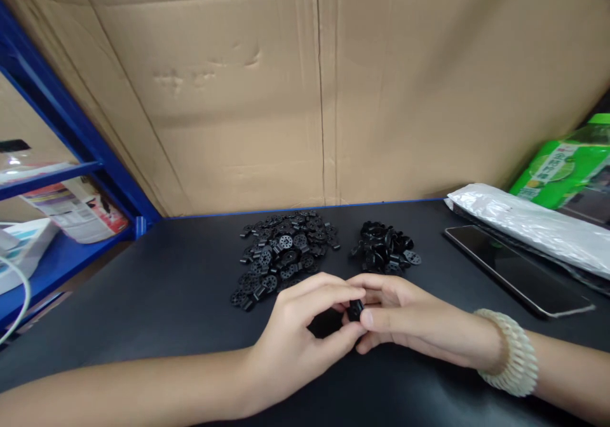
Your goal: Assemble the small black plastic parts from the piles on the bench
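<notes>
A small black part (pixel 354 311) is pinched between fingers of the left hand (pixel 295 338) and right hand (pixel 405 322) near the surface's (pixel 166 287) front edge, best pressed together squarely.

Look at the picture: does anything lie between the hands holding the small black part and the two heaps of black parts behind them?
Nothing visible does. Both hands, left hand and right hand, pinch the small black part; bare table separates them from the larger heap and smaller heap.

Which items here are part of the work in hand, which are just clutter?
In use: left hand; right hand; small black plastic part pinched between both; big pile of black perforated discs; smaller black pile.
Lying about: black phone; silvery plastic bag; green packet; blue shelf.
</notes>
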`<state>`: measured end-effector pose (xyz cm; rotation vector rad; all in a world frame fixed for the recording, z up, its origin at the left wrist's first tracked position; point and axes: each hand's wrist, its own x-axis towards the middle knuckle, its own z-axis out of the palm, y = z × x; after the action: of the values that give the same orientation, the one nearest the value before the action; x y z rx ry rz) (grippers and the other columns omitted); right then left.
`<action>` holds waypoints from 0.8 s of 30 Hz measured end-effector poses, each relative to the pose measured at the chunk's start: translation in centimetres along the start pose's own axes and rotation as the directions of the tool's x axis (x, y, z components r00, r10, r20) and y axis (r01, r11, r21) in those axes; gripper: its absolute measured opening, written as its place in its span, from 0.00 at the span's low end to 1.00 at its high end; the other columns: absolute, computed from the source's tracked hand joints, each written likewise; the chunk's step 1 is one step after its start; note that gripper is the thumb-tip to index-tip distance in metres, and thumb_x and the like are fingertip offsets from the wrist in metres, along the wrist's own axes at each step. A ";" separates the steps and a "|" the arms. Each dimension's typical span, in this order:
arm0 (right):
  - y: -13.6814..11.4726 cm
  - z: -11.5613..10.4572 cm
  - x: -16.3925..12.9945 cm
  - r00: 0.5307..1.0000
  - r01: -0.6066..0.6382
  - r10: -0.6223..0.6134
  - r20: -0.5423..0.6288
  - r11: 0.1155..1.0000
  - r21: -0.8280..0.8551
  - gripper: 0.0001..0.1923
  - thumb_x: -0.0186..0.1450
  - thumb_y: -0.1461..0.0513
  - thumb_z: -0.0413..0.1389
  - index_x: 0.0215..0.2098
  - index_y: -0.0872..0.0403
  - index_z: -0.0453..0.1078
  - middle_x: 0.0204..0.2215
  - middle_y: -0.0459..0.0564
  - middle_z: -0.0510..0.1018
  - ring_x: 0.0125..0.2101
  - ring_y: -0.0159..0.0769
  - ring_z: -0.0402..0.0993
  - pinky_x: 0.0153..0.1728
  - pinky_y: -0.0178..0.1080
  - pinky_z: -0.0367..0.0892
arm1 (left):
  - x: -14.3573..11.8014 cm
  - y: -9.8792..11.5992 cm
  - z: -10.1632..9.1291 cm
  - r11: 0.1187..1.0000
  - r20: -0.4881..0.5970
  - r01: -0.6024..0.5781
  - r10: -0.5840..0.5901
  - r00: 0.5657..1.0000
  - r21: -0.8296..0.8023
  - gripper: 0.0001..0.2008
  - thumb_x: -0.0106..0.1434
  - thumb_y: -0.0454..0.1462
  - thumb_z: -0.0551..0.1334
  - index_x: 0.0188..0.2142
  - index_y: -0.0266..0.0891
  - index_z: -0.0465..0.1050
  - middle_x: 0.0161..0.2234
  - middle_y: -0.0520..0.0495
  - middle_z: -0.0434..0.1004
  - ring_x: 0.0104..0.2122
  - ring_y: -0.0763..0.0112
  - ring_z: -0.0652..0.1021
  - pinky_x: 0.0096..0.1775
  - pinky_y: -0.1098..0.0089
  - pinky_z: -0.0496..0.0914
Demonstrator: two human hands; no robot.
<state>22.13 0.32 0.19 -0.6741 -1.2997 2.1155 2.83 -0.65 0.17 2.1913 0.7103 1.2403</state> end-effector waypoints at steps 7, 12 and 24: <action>-0.6 0.2 -0.1 0.999 -0.038 0.037 0.039 0.999 0.033 0.17 0.58 0.64 0.64 0.46 0.56 0.71 0.36 0.48 0.72 0.40 0.34 0.71 0.45 0.41 0.68 | -0.5 -0.3 0.6 0.999 0.013 0.043 -0.043 0.999 0.026 0.13 0.57 0.28 0.64 0.43 0.37 0.76 0.32 0.46 0.79 0.29 0.70 0.78 0.35 0.70 0.75; -0.7 0.2 -0.1 0.998 -0.032 0.029 0.057 0.998 0.054 0.15 0.58 0.67 0.61 0.43 0.57 0.71 0.39 0.50 0.73 0.39 0.33 0.72 0.45 0.41 0.67 | -0.3 -0.1 0.7 0.998 0.032 0.059 -0.060 0.998 0.015 0.12 0.56 0.26 0.64 0.40 0.35 0.76 0.34 0.44 0.79 0.29 0.71 0.78 0.34 0.70 0.75; -0.7 1.0 0.5 0.997 -0.068 0.065 -0.050 0.995 -0.070 0.15 0.47 0.73 0.53 0.34 0.57 0.68 0.32 0.45 0.71 0.32 0.31 0.73 0.36 0.38 0.72 | 0.2 0.1 0.8 0.999 0.060 0.030 -0.029 0.998 -0.029 0.11 0.54 0.24 0.63 0.37 0.34 0.77 0.36 0.42 0.79 0.33 0.67 0.80 0.34 0.71 0.75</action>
<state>21.24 0.31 1.11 -0.8037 -1.3492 2.1003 3.60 -0.73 -0.06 2.1761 0.6931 1.1591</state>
